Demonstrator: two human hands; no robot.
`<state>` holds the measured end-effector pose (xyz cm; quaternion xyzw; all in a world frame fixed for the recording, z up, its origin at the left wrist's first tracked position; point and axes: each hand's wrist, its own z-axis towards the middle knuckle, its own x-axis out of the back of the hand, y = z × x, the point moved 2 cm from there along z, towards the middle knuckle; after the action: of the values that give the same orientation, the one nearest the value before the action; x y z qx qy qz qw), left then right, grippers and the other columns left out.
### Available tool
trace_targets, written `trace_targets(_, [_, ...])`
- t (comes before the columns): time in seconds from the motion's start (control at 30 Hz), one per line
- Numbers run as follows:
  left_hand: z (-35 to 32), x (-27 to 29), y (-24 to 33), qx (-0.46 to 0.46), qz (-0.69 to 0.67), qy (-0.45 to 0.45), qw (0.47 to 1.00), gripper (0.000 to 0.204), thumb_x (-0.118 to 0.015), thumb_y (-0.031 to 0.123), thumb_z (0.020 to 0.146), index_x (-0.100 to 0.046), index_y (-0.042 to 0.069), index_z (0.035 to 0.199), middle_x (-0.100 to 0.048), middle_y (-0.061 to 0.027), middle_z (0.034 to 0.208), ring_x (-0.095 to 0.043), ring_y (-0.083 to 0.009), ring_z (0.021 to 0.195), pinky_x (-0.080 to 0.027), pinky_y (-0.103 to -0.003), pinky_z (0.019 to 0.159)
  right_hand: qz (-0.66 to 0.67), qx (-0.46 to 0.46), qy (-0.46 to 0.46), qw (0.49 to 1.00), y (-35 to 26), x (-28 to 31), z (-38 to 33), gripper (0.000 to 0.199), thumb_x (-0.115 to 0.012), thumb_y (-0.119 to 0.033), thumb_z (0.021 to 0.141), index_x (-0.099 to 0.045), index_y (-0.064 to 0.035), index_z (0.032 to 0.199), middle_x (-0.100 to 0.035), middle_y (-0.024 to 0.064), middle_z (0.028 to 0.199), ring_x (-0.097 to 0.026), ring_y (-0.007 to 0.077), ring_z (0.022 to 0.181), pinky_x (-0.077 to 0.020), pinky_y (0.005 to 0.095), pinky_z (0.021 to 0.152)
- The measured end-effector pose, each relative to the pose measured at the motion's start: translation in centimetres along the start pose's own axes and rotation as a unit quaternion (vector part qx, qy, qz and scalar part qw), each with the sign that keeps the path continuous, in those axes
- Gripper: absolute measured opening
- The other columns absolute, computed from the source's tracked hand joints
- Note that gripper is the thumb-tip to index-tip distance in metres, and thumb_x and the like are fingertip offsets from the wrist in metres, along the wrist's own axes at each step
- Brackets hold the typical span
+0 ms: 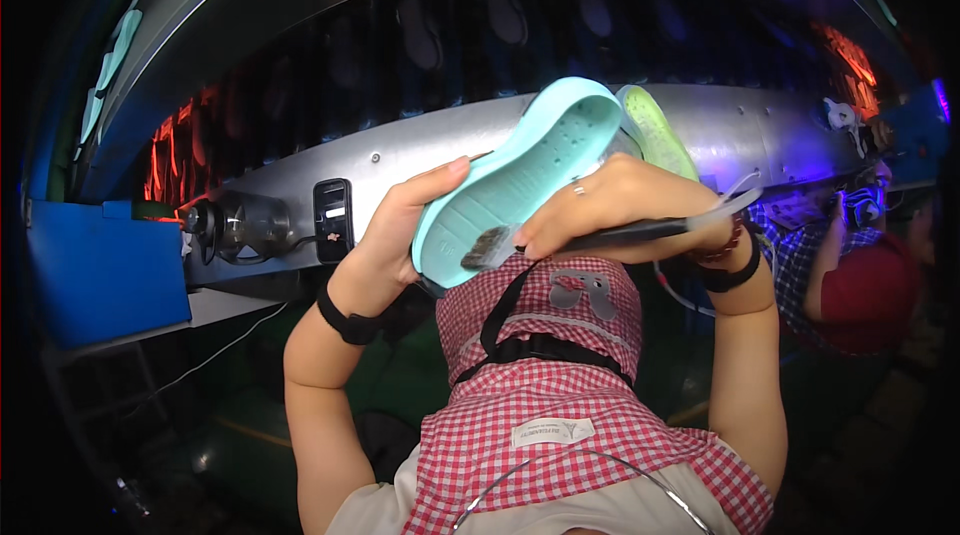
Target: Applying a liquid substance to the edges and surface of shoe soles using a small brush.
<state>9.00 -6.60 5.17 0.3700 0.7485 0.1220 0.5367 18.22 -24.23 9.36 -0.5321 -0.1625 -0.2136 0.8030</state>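
Note:
My left hand (393, 222) grips a turquoise shoe sole (530, 170) by its left edge near the heel, thumb on the rim. The sole is tilted, toe up and to the right, its hollow inner side facing me; small pits show at the toe end. My right hand (610, 200) pinches a brush (492, 249), whose dark bristles lie against the heel area inside the sole. The brush's long dark handle runs right beneath my hand, with a clear tube near its end. Behind my right hand, a light green sole (655, 133) is partly hidden.
A metal ledge (440, 140) crosses in front of me. Beyond it runs a dark conveyor (460, 35) with several soles, glowing red at both ends. Left are a phone (333, 220), a clear jar (252, 225) and a blue box (105, 270). Another person (860, 285) is at the right.

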Motion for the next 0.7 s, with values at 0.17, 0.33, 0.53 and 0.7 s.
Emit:
trace_targets(0.17, [-0.6,0.6,0.0,0.029,0.082,0.046,0.995,0.045,-0.052,0.023,0.087,-0.046,-0.006,0.120,-0.057,-0.0165,0.107,-0.060,-0.0195,0.092,-0.050,-0.028,0.078,-0.084,-0.096,-0.134,0.983,-1.1,0.1,-0.2,0.023,-0.061,-0.003,0.071,-0.060,-0.0059,0.093,-0.064,0.0095,0.092,-0.062,0.0278,0.084,-0.0481,0.0334,0.070])
trace_targets(0.33, [-1.0,0.1,0.2,0.035,0.118,0.028,0.992,0.046,-0.052,0.025,0.087,-0.045,-0.006,0.120,-0.057,-0.0160,0.106,-0.061,-0.0175,0.088,-0.052,-0.026,0.073,-0.043,-0.043,-0.045,0.997,-0.2,1.1,-0.8,0.018,-0.058,-0.005,0.074,-0.062,-0.0047,0.091,-0.065,0.0098,0.096,-0.063,0.0265,0.084,-0.0502,0.0321,0.071])
trace_targets(0.53, [-1.4,1.1,-0.1,0.030,0.095,0.043,0.994,0.047,-0.051,0.025,0.087,-0.044,-0.007,0.121,-0.058,-0.0149,0.105,-0.061,-0.0164,0.087,-0.052,-0.025,0.073,-0.058,-0.059,-0.003,0.997,0.5,1.7,-1.4,0.020,-0.059,-0.005,0.074,-0.061,-0.0037,0.095,-0.064,0.0107,0.093,-0.061,0.0267,0.084,-0.0479,0.0331,0.072])
trace_targets(0.7, [-1.5,1.9,0.2,-0.025,0.125,0.080,0.989,0.047,-0.048,0.024,0.089,-0.040,-0.006,0.124,-0.056,-0.0156,0.110,-0.061,-0.0169,0.089,-0.051,-0.025,0.075,-0.055,-0.168,-0.071,0.982,1.8,1.1,-2.9,0.021,-0.064,-0.009,0.074,-0.062,-0.0024,0.094,-0.065,0.0102,0.087,-0.063,0.0233,0.078,-0.0487,0.0304,0.070])
